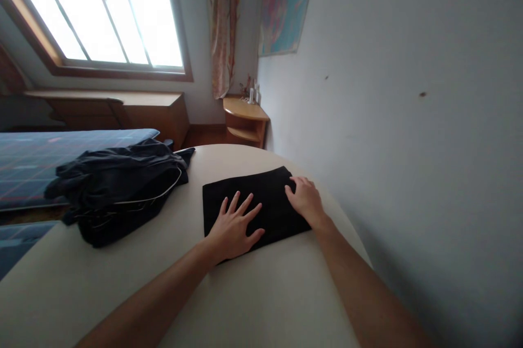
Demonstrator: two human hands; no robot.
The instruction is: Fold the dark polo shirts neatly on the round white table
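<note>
A dark, neatly folded black garment (269, 216) lies flat on the pale table (261, 299); what kind it is does not show. My left hand (233, 228) rests palm down on its left half, fingers spread wide. At the garment's right edge is my right hand (306, 199), its thumb on the cloth and its curled fingers along the border near the far corner. To the left, a crumpled heap of dark clothing (118, 179) with white piping sits on the table's edge.
Beyond the heap is a bed with a blue plaid cover (28, 165). A white wall (408, 163) runs close along the table's right side. A small corner shelf (245, 110) and a wooden desk (155, 100) stand at the back, below a bright window (110, 10).
</note>
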